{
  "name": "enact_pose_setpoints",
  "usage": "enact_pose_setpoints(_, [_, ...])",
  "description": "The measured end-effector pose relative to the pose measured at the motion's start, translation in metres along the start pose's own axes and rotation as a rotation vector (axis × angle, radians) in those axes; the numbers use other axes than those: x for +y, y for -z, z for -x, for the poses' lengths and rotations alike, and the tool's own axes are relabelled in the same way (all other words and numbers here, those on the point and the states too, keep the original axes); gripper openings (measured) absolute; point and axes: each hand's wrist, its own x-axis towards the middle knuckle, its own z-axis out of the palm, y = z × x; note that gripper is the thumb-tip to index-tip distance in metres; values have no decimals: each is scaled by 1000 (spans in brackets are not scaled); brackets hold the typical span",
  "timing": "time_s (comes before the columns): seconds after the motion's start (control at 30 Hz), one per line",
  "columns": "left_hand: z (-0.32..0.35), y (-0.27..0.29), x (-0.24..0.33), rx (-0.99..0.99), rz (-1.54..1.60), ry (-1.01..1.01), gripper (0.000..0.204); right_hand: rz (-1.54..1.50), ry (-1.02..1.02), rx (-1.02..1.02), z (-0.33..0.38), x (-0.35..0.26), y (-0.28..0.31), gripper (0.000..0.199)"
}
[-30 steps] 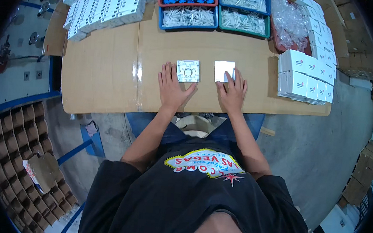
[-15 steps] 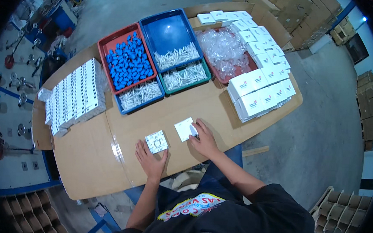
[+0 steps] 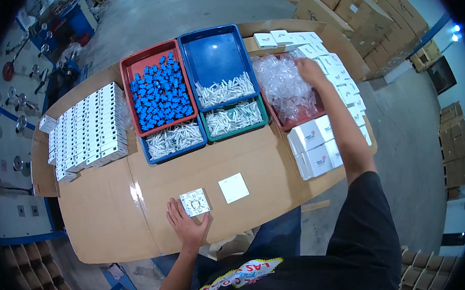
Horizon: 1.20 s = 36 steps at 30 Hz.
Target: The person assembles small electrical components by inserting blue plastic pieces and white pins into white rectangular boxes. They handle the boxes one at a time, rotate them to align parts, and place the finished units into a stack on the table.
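My left hand [image 3: 188,224] rests on the cardboard tabletop, its fingers and thumb bracketing the lower left corner of a square white part [image 3: 194,202] with raised detail on its face. A flat square white plate [image 3: 234,188] lies just right of that part, touched by neither hand. My right arm stretches far forward. At its end my right hand [image 3: 310,72] is over the back right of a heap of clear plastic bags [image 3: 282,86], beside the white boxes. Its fingertips are too small and blurred to show whether they grip a bag.
Blue connectors [image 3: 160,94] fill a red tray [image 3: 136,62]. White plugs lie in a blue tray [image 3: 212,46], a green tray [image 3: 238,134] and a lower blue tray [image 3: 175,158]. White box stacks [image 3: 313,148] stand right; rows of white parts [image 3: 90,129] stand left.
My right hand has let go of the flat white plate and moved forward and right to the plastic bags. My left hand stays at the square part. The view has shifted slightly.
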Motion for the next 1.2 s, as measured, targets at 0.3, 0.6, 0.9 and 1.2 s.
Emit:
enact_pose_setpoints(0.3, [-2, 2, -3, -32, -24, 23, 109, -154, -319, -69, -135, 73, -67, 94])
enact_pose_setpoints(0.6, [-7, 5, 1, -78, -21, 67, 108, 260, -241, -216, -155, 85, -110, 95])
enact_pose_setpoints(0.9, [-9, 2, 0, -55, -22, 34, 108, 294, -167, -138, -150, 92, -107, 85])
enact_pose_setpoints(1.2, [-4, 4, 0, -44, -38, 27, 108, -65, 93, 335, -100, 75, -57, 29])
